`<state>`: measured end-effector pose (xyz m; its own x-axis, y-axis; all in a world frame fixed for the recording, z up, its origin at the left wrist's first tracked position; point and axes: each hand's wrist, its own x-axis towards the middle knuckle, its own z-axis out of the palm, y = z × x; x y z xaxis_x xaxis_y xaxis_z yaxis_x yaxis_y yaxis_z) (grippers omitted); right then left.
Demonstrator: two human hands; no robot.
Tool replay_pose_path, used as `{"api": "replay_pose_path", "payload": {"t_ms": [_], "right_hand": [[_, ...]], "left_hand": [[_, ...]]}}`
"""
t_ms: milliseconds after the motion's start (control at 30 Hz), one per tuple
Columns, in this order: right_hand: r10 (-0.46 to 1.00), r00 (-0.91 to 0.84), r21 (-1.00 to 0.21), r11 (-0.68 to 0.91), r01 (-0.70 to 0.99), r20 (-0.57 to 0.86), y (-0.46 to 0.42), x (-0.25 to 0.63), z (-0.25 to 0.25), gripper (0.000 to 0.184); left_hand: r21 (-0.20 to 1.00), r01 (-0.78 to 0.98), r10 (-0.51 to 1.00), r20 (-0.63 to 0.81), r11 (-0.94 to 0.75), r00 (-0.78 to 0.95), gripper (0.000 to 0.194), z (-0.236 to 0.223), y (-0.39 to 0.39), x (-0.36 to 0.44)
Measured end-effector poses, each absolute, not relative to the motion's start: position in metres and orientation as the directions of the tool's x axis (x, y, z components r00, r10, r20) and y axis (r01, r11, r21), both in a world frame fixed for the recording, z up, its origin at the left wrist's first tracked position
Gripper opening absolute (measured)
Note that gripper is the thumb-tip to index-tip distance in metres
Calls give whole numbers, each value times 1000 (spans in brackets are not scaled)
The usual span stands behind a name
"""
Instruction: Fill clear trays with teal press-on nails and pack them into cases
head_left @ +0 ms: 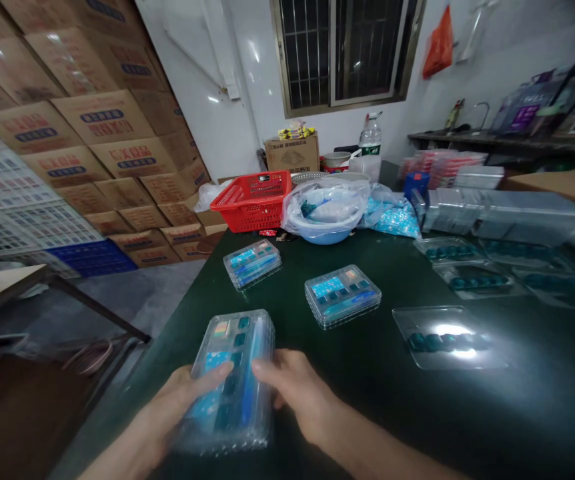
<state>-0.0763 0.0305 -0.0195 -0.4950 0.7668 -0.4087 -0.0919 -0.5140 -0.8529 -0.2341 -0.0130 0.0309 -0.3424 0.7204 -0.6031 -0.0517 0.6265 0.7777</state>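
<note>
My left hand (182, 400) and my right hand (292, 393) grip the two long sides of a stack of transparent plastic blister trays (232, 333), with both thumbs lying across its top. Blue and teal items show through the plastic. On the dark green table (467, 427), two similar stacks (252, 264) (342, 295) lie ahead of my hands. To the right lies a single open tray with dark teal pieces (447, 338), with more such trays (472, 279) beyond it.
A red plastic basket (252, 200), a blue bowl in a plastic bag (325, 213) and a bag of glittery blue pieces (392, 217) stand at the table's far end. Silver-wrapped packs (502, 215) lie far right. Stacked cartons (102, 153) fill the left wall, past the table's left edge.
</note>
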Motion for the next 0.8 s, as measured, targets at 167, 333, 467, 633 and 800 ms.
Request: {"api": "replay_pose_path", "payload": {"t_ms": [167, 333, 467, 633, 800], "right_hand": [[772, -539, -886, -454, -98, -336, 26, -62, -4, 49], [831, -529, -968, -243, -62, -174, 25, -53, 9, 49], [940, -323, -966, 177, 187, 109, 59, -33, 13, 49], [927, 71, -607, 181, 774, 368, 146, 17, 5, 56], [982, -190, -506, 171, 846, 15, 193, 28, -30, 63]], "left_hand": [[800, -249, 719, -600, 546, -350, 63, 37, -20, -220], [714, -513, 690, -665, 476, -285, 56, 13, -24, -240], [754, -586, 699, -589, 296, -405, 39, -11, -22, -256], [749, -654, 719, -510, 102, -472, 21, -17, -19, -260], [678, -735, 776, -474, 20, -416, 9, -26, -23, -268]]}}
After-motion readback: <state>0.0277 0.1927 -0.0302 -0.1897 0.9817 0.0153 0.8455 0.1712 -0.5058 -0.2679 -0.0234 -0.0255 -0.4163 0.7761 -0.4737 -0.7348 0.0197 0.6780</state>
